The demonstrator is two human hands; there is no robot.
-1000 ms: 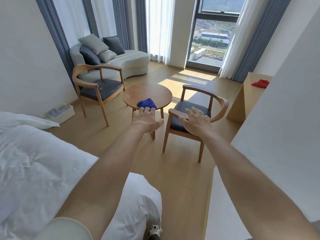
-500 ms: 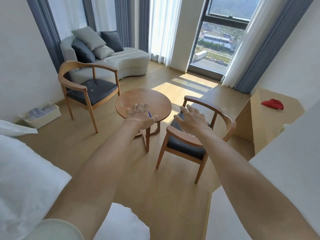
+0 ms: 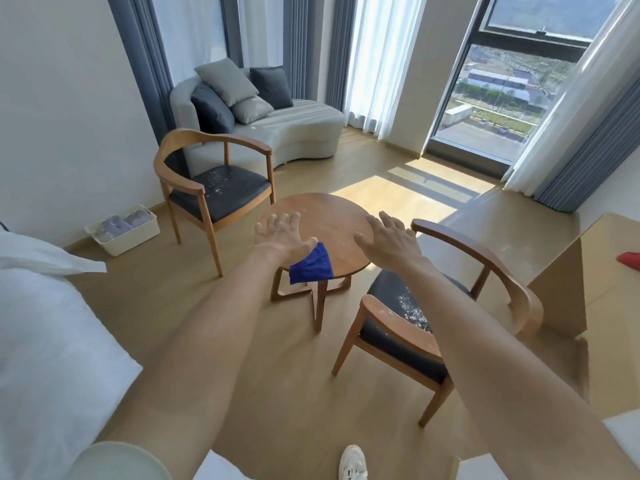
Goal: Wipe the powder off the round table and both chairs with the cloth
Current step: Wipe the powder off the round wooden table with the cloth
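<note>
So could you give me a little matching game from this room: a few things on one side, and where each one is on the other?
Things:
1. blue cloth
2. white basket
3. grey cushions
4. red item

Places:
A. on the sofa
B. on the floor by the left wall
C. on the near edge of the round table
D. on the wooden surface at the far right

Pairs: 1-C, 2-B, 3-A, 4-D
</note>
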